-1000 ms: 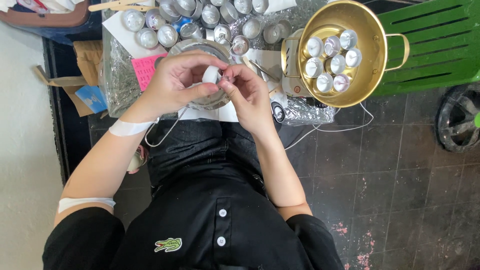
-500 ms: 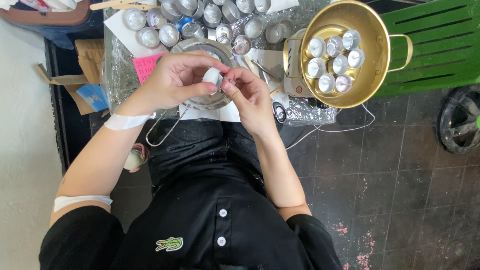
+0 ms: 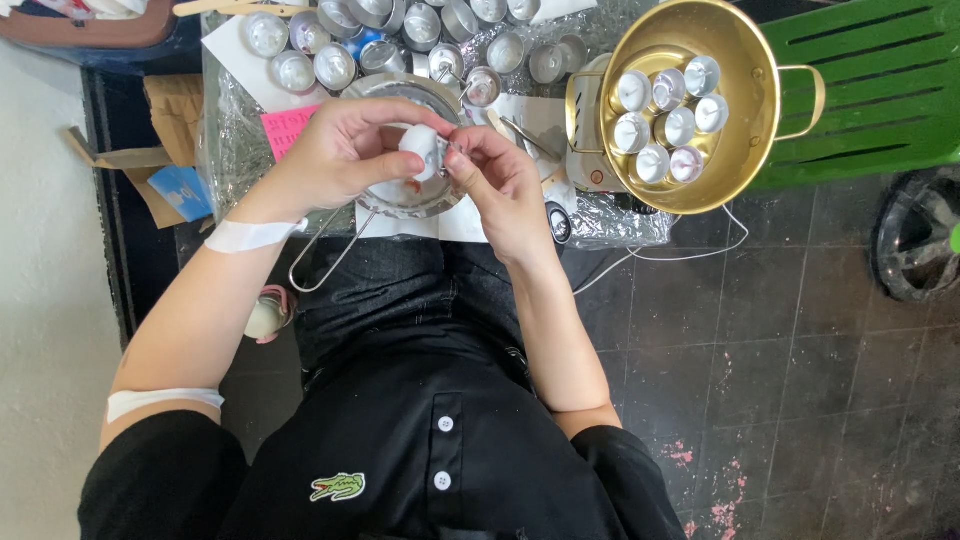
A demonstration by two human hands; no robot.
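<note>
My left hand [image 3: 345, 150] holds a small white egg-like object [image 3: 418, 148] over a round metal strainer bowl [image 3: 400, 200] with a wire handle. My right hand [image 3: 495, 170] pinches at the right side of the white object with its fingertips. Both hands meet just above the bowl, in front of my lap. The underside of the white object is hidden by my fingers.
A gold pot [image 3: 690, 100] holding several small metal cups stands to the right. More small metal cups [image 3: 330, 60] crowd the back on plastic wrap. A pink note [image 3: 285, 125], a green plastic crate [image 3: 880, 80] and a cardboard box [image 3: 170, 150] are around.
Both hands have stayed over the bowl, turning the white object slightly between the fingers. Nothing else has moved.
</note>
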